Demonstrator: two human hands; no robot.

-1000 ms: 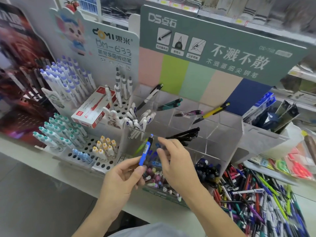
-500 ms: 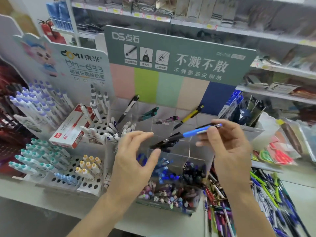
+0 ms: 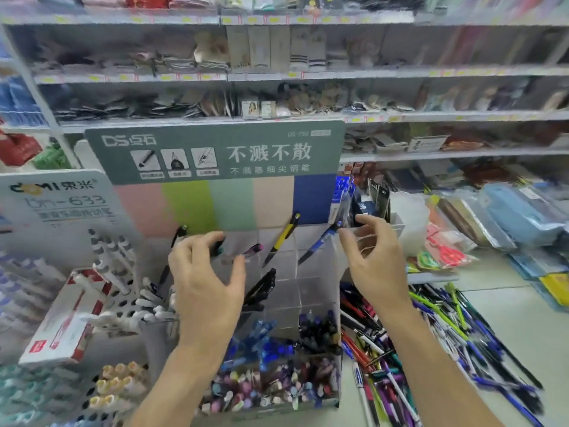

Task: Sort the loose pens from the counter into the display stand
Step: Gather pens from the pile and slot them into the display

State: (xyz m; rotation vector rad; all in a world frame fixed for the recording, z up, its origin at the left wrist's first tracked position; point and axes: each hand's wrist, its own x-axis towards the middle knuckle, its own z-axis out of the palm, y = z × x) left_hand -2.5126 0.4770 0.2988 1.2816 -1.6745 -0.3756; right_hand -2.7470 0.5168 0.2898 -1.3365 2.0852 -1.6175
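Observation:
The clear display stand (image 3: 286, 291) under a green header card holds sorted pens in its compartments. A blue pen (image 3: 318, 243) leans in the top right compartment, next to a yellow pen (image 3: 281, 238). My right hand (image 3: 375, 263) hovers with thumb and forefinger slightly apart beside the blue pen's upper end. My left hand (image 3: 204, 282) floats in front of the stand's left compartments, fingers loosely curled and holding nothing. The pile of loose pens (image 3: 431, 340) lies on the counter to the right of the stand.
A white peg rack (image 3: 120, 303) with pens and a red-and-white box (image 3: 61, 325) stands to the left. Packaged stationery (image 3: 511, 217) and scissors (image 3: 446, 252) lie at the right. Stocked shelves (image 3: 277, 75) rise behind the stand.
The blue pen went from my left hand to my right, which carried it up and right into the top right compartment. My left hand opened and rose. The view tilted upward.

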